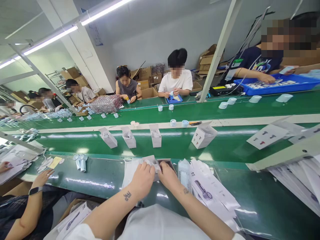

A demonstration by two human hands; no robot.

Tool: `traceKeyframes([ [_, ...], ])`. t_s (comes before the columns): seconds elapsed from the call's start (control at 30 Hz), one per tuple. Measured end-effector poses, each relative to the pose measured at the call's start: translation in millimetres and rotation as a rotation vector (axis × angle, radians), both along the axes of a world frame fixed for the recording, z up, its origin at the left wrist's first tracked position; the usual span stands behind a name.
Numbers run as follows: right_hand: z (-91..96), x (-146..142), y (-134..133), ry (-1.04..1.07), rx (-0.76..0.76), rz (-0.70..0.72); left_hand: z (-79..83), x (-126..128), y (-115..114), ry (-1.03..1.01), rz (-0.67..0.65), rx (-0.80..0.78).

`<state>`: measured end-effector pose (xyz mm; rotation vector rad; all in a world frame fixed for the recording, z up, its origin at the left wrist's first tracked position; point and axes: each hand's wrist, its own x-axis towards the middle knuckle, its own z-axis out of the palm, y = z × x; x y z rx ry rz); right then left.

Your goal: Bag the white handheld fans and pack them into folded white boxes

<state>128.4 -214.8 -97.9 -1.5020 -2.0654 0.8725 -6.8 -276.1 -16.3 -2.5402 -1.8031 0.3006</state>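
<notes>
White shirt [157,223] nearest; left hand [145,174] pinching white wrapping [151,159], right hand [168,174] clasping open box [171,162] beside it.

Table [105,176] left of left grip [145,173]: open stretch up to the blue-white pouches [81,163]; co-worker's hand [43,176] past them. Right of right grip [168,175]: plastic-wrapped pack [184,171] just beside, then printed white sheets [212,188], both blocking a low sideways pass. Bare table again further right, until slanted white rail [287,151]. Ahead on belt [230,146]: row of white boxes [157,142], tight gap between leftmost two, wider passages either side of fourth from left.
</notes>
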Motion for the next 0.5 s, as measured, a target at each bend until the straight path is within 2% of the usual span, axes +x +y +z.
traceKeyframes([
  [0.13, 3.1, 1, 5, 0.066, -0.069, 0.059, -48.0, -3, -5, 0.028, 0.043, -0.099],
  [0.23, -0.3, 8, 12, 0.153, -0.098, 0.096, -64.0, 2, 4, -0.047, 0.121, -0.08],
  [0.3, -7.9, 16, 20, 0.199, -0.076, 0.062, -58.3, -3, 8, -0.117, 0.142, -0.043],
  [0.37, -17.4, 22, 29, 0.196, -0.017, 0.031, -41.6, -23, 5, -0.173, 0.151, 0.047],
  [0.43, -24.9, 24, 35, 0.15, 0.04, 0.044, -18.8, -59, -4, -0.196, 0.191, 0.193],
  [0.5, -28.8, 24, 36, 0.109, 0.093, 0.036, 4.2, -113, -14, -0.183, 0.268, 0.347],
])
